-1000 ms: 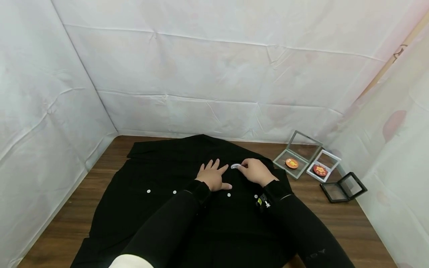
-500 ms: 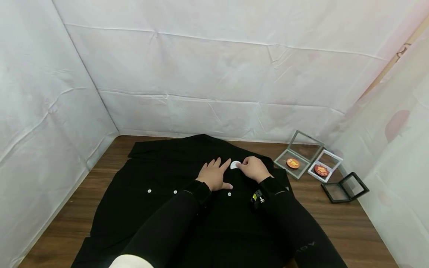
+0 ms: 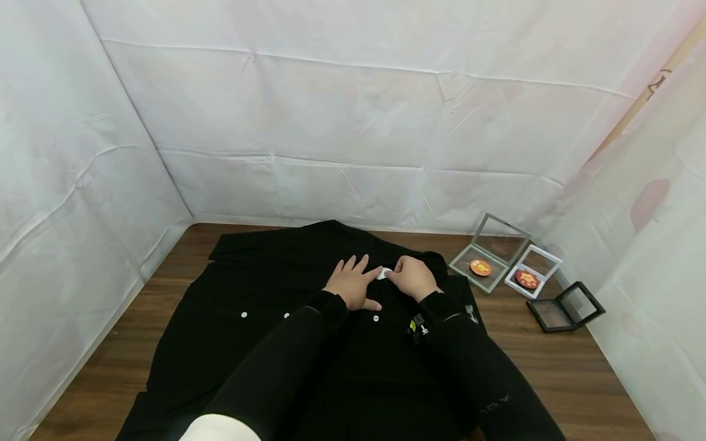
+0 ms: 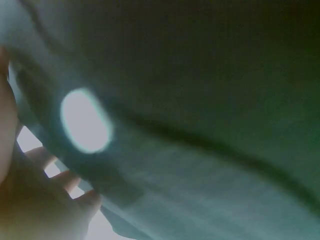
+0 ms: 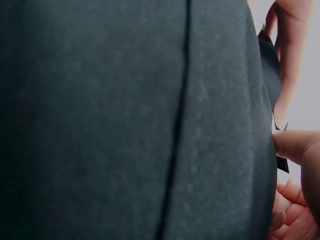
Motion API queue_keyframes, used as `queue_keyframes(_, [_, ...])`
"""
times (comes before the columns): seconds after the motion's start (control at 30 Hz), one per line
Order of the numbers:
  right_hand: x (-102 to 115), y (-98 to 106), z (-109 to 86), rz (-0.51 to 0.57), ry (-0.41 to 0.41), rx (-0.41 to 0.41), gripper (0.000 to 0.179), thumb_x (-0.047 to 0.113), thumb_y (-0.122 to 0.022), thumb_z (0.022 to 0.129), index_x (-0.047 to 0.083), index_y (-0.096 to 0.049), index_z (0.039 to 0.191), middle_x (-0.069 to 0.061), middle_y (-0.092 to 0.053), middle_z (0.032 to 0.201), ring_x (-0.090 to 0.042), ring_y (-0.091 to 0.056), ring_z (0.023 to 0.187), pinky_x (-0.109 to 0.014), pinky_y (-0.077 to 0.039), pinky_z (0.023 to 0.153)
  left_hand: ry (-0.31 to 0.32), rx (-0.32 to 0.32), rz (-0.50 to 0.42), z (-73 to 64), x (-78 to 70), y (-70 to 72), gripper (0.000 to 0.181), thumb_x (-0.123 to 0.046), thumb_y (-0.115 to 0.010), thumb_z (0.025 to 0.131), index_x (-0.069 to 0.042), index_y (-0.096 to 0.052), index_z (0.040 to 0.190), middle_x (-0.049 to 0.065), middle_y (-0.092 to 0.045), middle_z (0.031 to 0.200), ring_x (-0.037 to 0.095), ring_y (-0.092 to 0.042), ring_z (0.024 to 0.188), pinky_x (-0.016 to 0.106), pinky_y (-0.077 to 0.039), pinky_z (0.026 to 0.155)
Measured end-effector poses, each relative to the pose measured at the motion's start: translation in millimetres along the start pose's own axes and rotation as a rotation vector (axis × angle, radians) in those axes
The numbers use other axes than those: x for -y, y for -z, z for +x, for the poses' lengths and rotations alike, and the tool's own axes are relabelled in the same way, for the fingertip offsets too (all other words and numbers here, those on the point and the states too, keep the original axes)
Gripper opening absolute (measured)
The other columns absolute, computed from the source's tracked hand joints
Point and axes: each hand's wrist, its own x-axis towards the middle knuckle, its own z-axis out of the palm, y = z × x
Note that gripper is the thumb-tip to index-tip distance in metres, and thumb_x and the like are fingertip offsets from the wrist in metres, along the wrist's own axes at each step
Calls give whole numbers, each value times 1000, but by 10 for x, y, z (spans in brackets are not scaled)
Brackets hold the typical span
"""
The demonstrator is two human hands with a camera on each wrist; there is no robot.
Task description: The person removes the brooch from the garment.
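Note:
A black shirt [image 3: 220, 349] with white buttons [image 3: 244, 315] lies spread out. My left hand [image 3: 350, 288] rests palm down on it, fingers fanned out, the index fingertip close to a small round white badge [image 3: 384, 273]. Thumb and fingers of my right hand [image 3: 413, 278] pinch that badge from its right side, against the cloth. Part of the badge is hidden by the fingers. In the left wrist view a blurred white spot [image 4: 86, 121] shows on the dark cloth, beside my left fingers. Dark fabric fills most of the right wrist view.
To the right stand three open cases: a grey one [image 3: 452, 265] with an orange badge [image 3: 480, 267], a white one [image 3: 511, 283] with a red badge [image 3: 526, 280], and a black one [image 3: 551, 315]. White curtains enclose the wooden table [image 3: 573, 380].
The badge has turned from a tilted, edge-on pose to lying flatter, and less of it shows now. My right hand has shifted slightly left, closer to my left hand, which barely moves.

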Motion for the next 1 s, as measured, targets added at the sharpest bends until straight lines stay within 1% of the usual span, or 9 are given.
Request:
queue_keyframes(0.13, [37,19,-23,-21,-15,11,30,35,-69,101,10,-61,86,-5,-59,74,-20,-55,64,-35,-44,62,8,36,-12,104,0,-19,92,-72,-67,86,-38,-29,163,4,-15,172,35,-15,156,55,-15,124])
queue_keyframes(0.27, [46,21,-42,-38,-21,12,30,36,-68,102,11,-60,88,-5,-59,75,-20,-55,64,-34,-44,62,34,92,-155,119,-1,20,93,-64,-75,86,-38,-30,163,4,-17,171,34,-13,156,55,-14,124])
queue_keyframes(0.37, [43,12,-43,-44,-15,5,30,37,-67,102,11,-60,88,-5,-60,75,-20,-55,64,-34,-44,61,58,143,-236,117,8,54,95,-63,-76,85,-40,-28,163,2,-12,172,32,-7,157,54,-9,125])
queue_keyframes(0.43, [38,6,-43,-44,-11,5,30,37,-66,102,11,-60,89,-4,-60,76,-20,-56,64,-34,-45,61,68,166,-262,112,13,72,94,-67,-73,86,-40,-27,163,2,-11,172,32,-4,158,54,-6,125])
queue_keyframes(0.5, [34,3,-47,-38,-9,10,30,37,-66,102,11,-60,89,-4,-60,77,-20,-56,65,-34,-45,62,78,188,-285,108,16,81,89,-72,-64,89,-41,-25,164,2,-9,173,32,-2,158,54,-4,125])
queue_keyframes(0.6, [34,33,-63,-24,3,34,28,35,-66,103,10,-60,93,-5,-61,80,-20,-56,67,-35,-46,65,88,190,-308,99,24,88,77,-73,-50,97,-41,-26,163,2,-9,173,32,-2,158,54,-2,125])
queue_keyframes(0.67, [29,54,-82,-20,20,51,26,33,-66,103,8,-61,98,-6,-61,84,-20,-56,68,-36,-46,67,88,183,-306,89,27,80,73,-68,-48,100,-41,-26,163,2,-9,173,32,-2,158,53,-2,125])
queue_keyframes(0.83, [33,73,-161,-61,71,76,32,29,-67,103,3,-61,120,-11,-64,102,-22,-59,76,-39,-48,74,73,164,-292,81,25,54,82,-62,-65,95,-40,-25,164,2,-8,173,32,-1,158,53,-3,125])
queue_keyframes(1.0, [89,99,-294,-158,139,104,52,31,-69,101,3,-54,143,-20,-60,132,-31,-65,106,-47,-52,90,76,169,-306,96,35,32,87,-65,-67,92,-42,-24,164,0,-7,173,30,2,158,52,0,125])
